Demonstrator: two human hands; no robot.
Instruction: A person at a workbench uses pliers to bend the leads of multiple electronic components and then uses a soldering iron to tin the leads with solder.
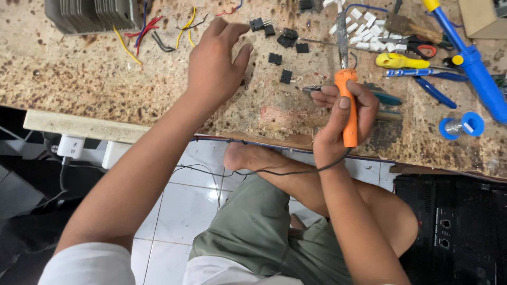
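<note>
1. Nearest the camera, white sleeves and green shorts point(253, 232) are seen at 6 o'clock, with a bare foot point(248, 157) resting on the white floor tiles point(185, 206) below the bench edge.
2. The right hand point(340, 124) is closed around an orange soldering iron point(347, 108); the fingers are wrapped about the handle and the thumb is pressed flat along it. The iron is held upright, its metal tip pointing to 12 o'clock over the bench point(105, 84).
3. A black cord point(274, 172) is trailed from the iron's lower end toward 9 o'clock.
4. The left hand point(216, 63) is laid on the bench at 11 o'clock, fingers loosely spread, the tips reaching toward small black parts point(274, 58).
5. Coloured wires point(153, 31) are scattered at 11 o'clock.
6. At 2 o'clock, a blue solder pump point(475, 68), a yellow screwdriver point(398, 60) and white blocks point(364, 29) are lying.
</note>
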